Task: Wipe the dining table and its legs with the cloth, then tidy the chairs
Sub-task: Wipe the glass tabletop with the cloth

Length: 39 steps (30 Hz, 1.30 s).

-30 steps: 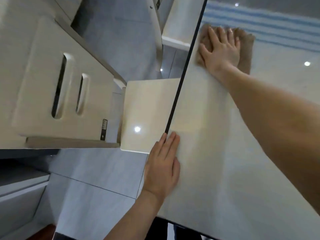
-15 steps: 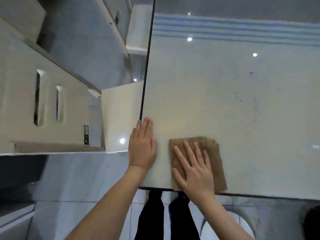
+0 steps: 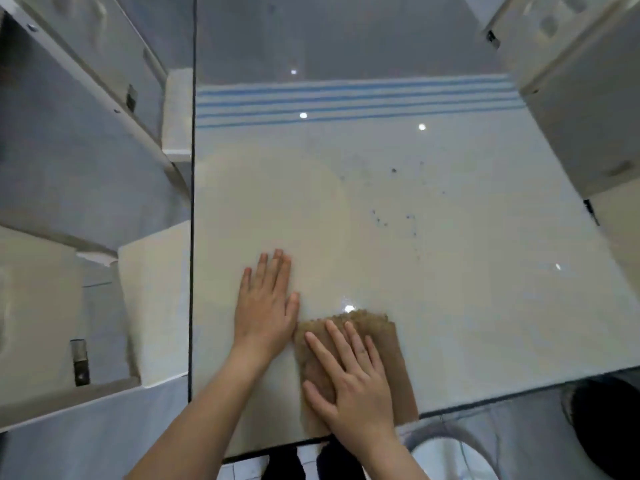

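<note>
I see the left hand [image 3: 265, 306] lying flat on the dining table [image 3: 467, 271], palm down. Its fingers are straight and close together, pointing away from the body, and it grips nothing. The right hand [image 3: 356, 386] is also flat, with straight fingers slightly spread. It presses the brown cloth [image 3: 394, 344] onto the tabletop without curling around it. The cloth lies at the table's near edge, just right of the left hand, whose thumb reaches the cloth's left border. Both forearms come in from the bottom of my view. Dark specks [image 3: 394, 209] dot the surface beyond the hands, to the right. One pale chair [image 3: 152, 306] sits against the table's left edge, and another chair [image 3: 588, 98] stands at the far right corner.

Half a second ago the left hand lay right at the table's left edge; now it sits further in. The cloth and right hand have also moved away from that edge, though they are still at the near side. A second ago the right arm was stretched out, with the cloth far up along the left edge.
</note>
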Motion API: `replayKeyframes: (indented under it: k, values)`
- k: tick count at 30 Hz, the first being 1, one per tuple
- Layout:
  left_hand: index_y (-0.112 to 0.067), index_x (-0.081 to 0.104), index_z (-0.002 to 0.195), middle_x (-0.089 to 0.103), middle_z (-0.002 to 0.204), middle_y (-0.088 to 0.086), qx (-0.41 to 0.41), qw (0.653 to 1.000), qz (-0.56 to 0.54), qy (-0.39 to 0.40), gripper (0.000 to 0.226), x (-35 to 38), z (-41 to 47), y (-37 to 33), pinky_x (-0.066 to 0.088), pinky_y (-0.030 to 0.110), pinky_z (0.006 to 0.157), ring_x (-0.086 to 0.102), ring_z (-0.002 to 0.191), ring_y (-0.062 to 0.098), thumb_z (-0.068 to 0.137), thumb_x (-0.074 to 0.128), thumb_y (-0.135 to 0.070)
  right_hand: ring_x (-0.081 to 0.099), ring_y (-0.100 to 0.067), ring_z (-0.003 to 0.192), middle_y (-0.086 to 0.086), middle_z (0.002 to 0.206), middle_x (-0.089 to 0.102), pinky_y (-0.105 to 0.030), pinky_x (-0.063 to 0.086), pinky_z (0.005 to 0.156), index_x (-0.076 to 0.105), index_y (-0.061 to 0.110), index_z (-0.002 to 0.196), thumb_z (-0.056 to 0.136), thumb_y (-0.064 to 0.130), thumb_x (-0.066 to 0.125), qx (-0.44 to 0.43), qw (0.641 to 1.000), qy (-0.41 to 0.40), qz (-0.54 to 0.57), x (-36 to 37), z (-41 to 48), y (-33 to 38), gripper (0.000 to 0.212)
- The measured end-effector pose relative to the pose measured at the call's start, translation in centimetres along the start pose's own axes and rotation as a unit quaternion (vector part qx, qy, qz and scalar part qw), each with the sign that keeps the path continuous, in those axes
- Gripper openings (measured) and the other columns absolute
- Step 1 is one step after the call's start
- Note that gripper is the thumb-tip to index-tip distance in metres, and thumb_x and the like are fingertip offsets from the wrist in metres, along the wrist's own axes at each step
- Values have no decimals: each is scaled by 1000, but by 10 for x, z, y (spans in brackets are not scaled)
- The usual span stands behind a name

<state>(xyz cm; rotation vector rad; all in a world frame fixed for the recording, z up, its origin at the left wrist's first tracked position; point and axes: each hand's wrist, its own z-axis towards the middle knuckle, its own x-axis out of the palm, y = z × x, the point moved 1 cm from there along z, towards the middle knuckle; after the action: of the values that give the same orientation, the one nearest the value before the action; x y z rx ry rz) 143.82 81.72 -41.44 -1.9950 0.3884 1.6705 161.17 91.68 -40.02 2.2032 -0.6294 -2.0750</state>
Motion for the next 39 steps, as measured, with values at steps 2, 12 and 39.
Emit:
replayKeyframes:
  k: [2,12,39]
  values:
    - [-13,32,146,32,153,6,-9,1000,-7,-5,64,-3,19,-6,13,43,114,28,142,27,87,31,-38,24,-14,145,12,156,27,-41,21,115,28,47,145,81,62,51,15,1000,-11,-1,-2,17,-9,70]
    - [-16,37,144,35,152,2,-28,998,-42,-28,64,-8,31,-9,21,42,115,30,142,22,84,39,-35,20,-21,146,5,157,29,-44,16,118,27,44,147,86,63,35,39,998,-41,-35,-32,208,-67,64]
    - [-17,39,143,38,150,0,-32,997,-69,1,63,-16,33,-8,23,41,114,27,141,18,82,39,-28,33,-23,140,0,147,46,-47,31,106,39,40,142,80,56,48,88,995,25,-41,-24,-11,-79,65]
